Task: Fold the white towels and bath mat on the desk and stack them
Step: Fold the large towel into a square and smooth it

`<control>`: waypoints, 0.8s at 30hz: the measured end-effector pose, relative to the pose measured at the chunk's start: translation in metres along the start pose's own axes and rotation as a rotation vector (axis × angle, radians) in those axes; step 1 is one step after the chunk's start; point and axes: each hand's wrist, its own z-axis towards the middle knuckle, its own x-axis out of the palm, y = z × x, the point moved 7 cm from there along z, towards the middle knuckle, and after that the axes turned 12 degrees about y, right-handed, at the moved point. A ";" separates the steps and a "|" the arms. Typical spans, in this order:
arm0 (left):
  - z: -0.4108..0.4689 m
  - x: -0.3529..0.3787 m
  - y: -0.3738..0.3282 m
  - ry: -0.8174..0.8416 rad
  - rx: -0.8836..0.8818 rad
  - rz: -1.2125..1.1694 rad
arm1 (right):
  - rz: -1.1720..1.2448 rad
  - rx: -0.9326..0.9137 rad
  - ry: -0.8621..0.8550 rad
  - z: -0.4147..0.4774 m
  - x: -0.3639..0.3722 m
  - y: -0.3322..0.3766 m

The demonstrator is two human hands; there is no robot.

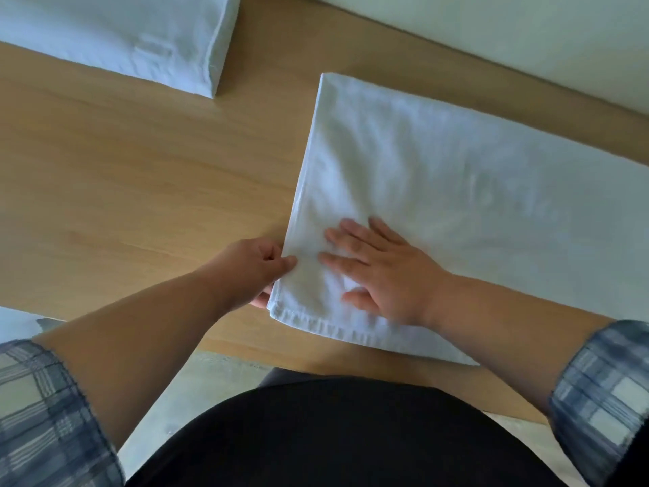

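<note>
Nearest the viewer: a black garment across the person's front, flanked by the plaid sleeves, both pushed up the forearms.

Wooden desk: bare to the left of the grip and beyond it. Its near edge runs just below the grip, and a pale wall closes the far side.

Towel: white, lying flat on the desk. It extends from the grip away and to the right, leaving the frame on the right, so its full length cannot be seen. Its left edge runs from the gripped corner straight away from the person. Its hemmed near edge lies close to the desk's near edge.

Folded towel: white, lying far and to the left of the grip, well apart from it across bare wood.

Right hand: flat with fingers spread, pressing the towel just right of the grip and holding nothing.

Left hand: pinches the towel's near-left corner, thumb on top and fingers tucked beneath.

Reading: the left hand is the working hand and the right hand the anchor. The corner probably goes over to the right along the cloth, where the room is free once the right hand lifts. The chief risk is the hem slipping off the near edge.
</note>
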 end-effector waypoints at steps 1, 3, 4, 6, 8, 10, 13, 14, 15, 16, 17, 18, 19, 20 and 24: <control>0.001 -0.001 0.001 -0.003 -0.002 0.017 | -0.054 0.032 0.070 0.002 0.009 -0.019; 0.002 -0.002 0.001 -0.005 -0.001 0.048 | -0.096 0.129 0.095 0.020 0.004 -0.055; 0.002 -0.002 0.000 -0.007 0.001 0.053 | -0.081 0.182 0.083 0.032 -0.004 -0.072; 0.001 -0.002 -0.001 -0.021 0.000 0.035 | -0.033 0.256 0.049 0.053 -0.020 -0.098; -0.001 -0.002 -0.002 -0.026 -0.013 0.004 | 0.011 0.319 0.001 0.066 -0.029 -0.110; -0.003 -0.001 -0.006 -0.036 -0.024 0.023 | 0.072 0.377 -0.023 0.070 -0.036 -0.113; -0.014 -0.006 -0.016 -0.277 -0.063 0.291 | 0.224 0.408 -0.204 0.047 -0.047 -0.102; -0.023 -0.006 -0.019 -0.388 -0.090 0.372 | 0.282 0.436 -0.315 0.029 -0.048 -0.099; -0.033 -0.002 -0.024 -0.476 -0.086 0.457 | 0.340 0.490 -0.414 0.006 -0.044 -0.099; -0.041 0.006 -0.036 -0.540 -0.006 0.582 | 0.400 0.565 -0.472 -0.018 -0.034 -0.102; -0.047 0.020 -0.054 -0.564 0.139 0.725 | 0.454 0.643 -0.474 -0.039 -0.020 -0.104; -0.049 0.039 -0.072 -0.539 0.311 0.849 | 0.485 0.711 -0.414 -0.054 -0.003 -0.105; -0.044 0.061 -0.088 -0.476 0.470 0.949 | 0.482 0.763 -0.316 -0.062 0.013 -0.104; -0.034 0.085 -0.102 -0.381 0.592 1.038 | 0.449 0.796 -0.225 -0.066 0.027 -0.102; 0.043 0.147 -0.133 -0.101 0.582 1.361 | 0.331 0.844 -0.180 -0.062 0.046 -0.099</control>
